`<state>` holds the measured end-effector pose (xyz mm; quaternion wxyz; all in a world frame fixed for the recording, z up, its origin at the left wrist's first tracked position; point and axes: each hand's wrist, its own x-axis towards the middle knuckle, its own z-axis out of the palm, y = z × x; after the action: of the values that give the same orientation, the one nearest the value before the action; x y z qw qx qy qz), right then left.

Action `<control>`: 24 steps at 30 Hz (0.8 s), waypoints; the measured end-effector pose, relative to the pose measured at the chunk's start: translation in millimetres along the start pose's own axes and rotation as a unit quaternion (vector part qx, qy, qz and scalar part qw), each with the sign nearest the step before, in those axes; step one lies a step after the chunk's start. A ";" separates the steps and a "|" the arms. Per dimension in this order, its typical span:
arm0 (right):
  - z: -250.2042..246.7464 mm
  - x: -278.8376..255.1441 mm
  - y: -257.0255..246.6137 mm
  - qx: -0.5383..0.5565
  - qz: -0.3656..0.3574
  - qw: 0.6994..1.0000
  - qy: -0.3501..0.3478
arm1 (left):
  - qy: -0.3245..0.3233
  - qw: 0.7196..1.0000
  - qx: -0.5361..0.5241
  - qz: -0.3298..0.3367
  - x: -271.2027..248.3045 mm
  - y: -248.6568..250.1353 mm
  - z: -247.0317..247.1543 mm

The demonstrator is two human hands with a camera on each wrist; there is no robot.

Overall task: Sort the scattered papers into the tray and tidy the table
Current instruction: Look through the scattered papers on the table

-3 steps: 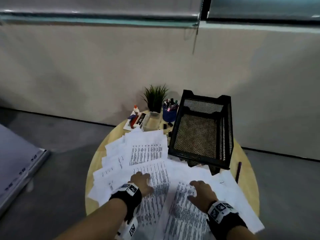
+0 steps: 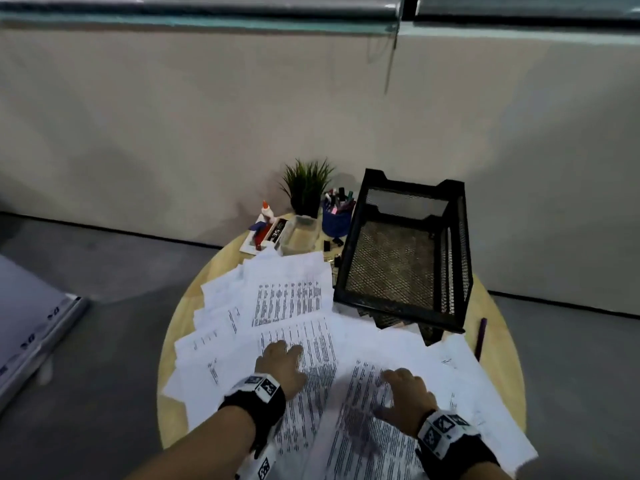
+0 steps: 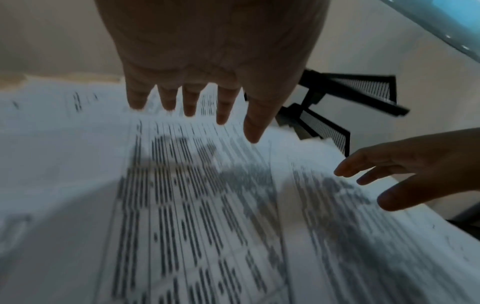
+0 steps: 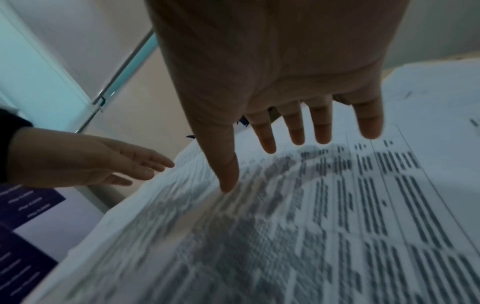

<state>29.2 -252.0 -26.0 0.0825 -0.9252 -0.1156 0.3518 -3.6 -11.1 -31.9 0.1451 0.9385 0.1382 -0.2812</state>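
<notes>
Printed white papers (image 2: 287, 299) lie scattered and overlapping across the round wooden table (image 2: 207, 271). A black mesh tray (image 2: 391, 268) stands at the back right, its floor bare, with a lower tier partly hidden under it. My left hand (image 2: 282, 362) hovers palm down over the middle sheets, fingers straight and spread (image 3: 202, 102). My right hand (image 2: 403, 386) is spread the same way over the near sheets (image 4: 298, 131), thumb tip close to the paper. Neither hand holds anything. Whether the fingertips touch the sheets is unclear.
At the table's back stand a potted plant (image 2: 306, 185), a blue pen cup (image 2: 336, 220), a clear box (image 2: 299, 233) and a glue bottle (image 2: 266, 209). A purple pen (image 2: 481, 337) lies by the right edge. Flat boards (image 2: 31, 323) lie on the floor at left.
</notes>
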 end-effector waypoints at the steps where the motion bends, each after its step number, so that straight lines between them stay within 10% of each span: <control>1: 9.8 3.5 5.0 -0.004 0.004 1.000 -0.010 | 0.008 1.000 0.010 -0.004 4.1 0.1 11.1; 9: 57.5 13.7 20.7 -0.026 0.007 0.998 0.050 | 0.080 0.997 0.015 -0.018 22.0 -5.7 56.5; 24: 100.7 -53.4 56.0 0.091 0.227 0.965 0.092 | 0.076 0.980 -0.065 -0.175 -65.0 -54.4 82.3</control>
<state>-68.3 -313.1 -79.7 0.0949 -0.9442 0.1380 0.2835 -114.5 -1.5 -71.3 0.1431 0.9072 0.3286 -0.2202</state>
